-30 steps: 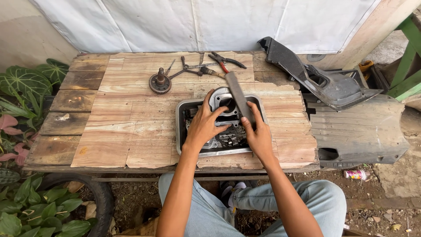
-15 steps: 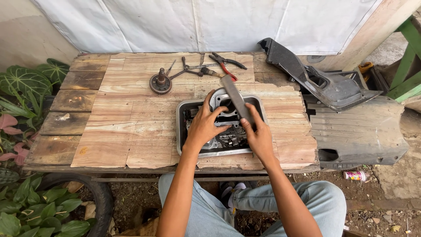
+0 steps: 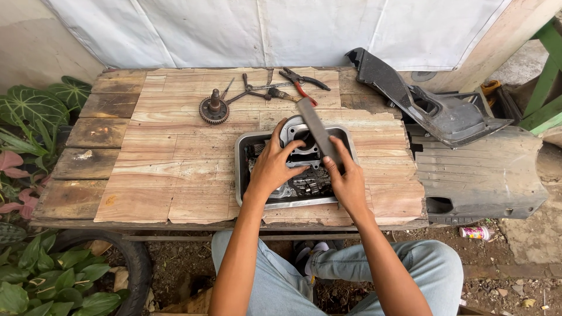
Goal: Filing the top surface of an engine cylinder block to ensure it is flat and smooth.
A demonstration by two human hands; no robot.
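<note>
A metal tray (image 3: 241,153) sits on the wooden table (image 3: 158,175) and holds dark engine parts. A round grey cylinder part (image 3: 295,131) stands in the tray's far half. My left hand (image 3: 270,167) grips this cylinder from the left side. My right hand (image 3: 346,181) holds a long flat metal file (image 3: 316,130), which slants up and away over the cylinder's top rim.
At the table's back lie a toothed gear on a shaft (image 3: 213,108), red-handled pliers (image 3: 303,82) and other hand tools (image 3: 252,90). Dark plastic body panels (image 3: 433,111) rest to the right. Leafy plants (image 3: 32,111) and a tyre (image 3: 132,257) are at the left.
The file has shifted slightly across the cylinder's top, with my right hand moving a little. My left hand stays on the cylinder.
</note>
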